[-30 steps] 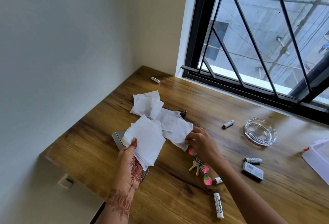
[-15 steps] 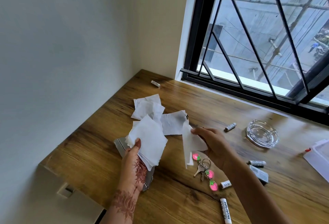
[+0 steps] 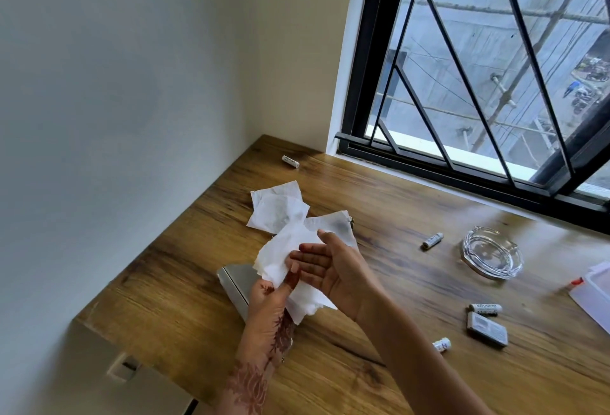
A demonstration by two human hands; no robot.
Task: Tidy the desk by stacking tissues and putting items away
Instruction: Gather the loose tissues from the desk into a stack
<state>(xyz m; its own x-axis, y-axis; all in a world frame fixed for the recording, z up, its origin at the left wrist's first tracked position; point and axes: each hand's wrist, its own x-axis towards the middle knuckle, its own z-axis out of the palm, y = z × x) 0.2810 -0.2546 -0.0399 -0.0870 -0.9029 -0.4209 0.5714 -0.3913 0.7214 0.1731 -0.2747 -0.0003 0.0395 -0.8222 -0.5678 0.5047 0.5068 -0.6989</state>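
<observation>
My left hand (image 3: pixel 269 299) grips a stack of white tissues (image 3: pixel 280 254) above the wooden desk (image 3: pixel 412 282), thumb pressed on top of the stack. My right hand (image 3: pixel 333 269) lies flat against the right side of that stack, fingers straight and pointing left. More loose tissues (image 3: pixel 279 208) lie on the desk behind the hands, one (image 3: pixel 336 226) partly hidden by my right hand. A grey metal holder (image 3: pixel 236 284) sits on the desk under my left hand.
Several batteries lie scattered: one (image 3: pixel 290 161) near the far corner, one (image 3: pixel 432 240) by the glass ashtray (image 3: pixel 491 253), others (image 3: pixel 485 308) at the right beside a small grey box (image 3: pixel 488 329). A white plastic container (image 3: pixel 594 295) sits at the right edge. A barred window runs behind.
My right hand lifted a tissue off the desk, carried it left onto the stack in my left hand, and now lies flat against it. The keys are hidden behind my right arm.
</observation>
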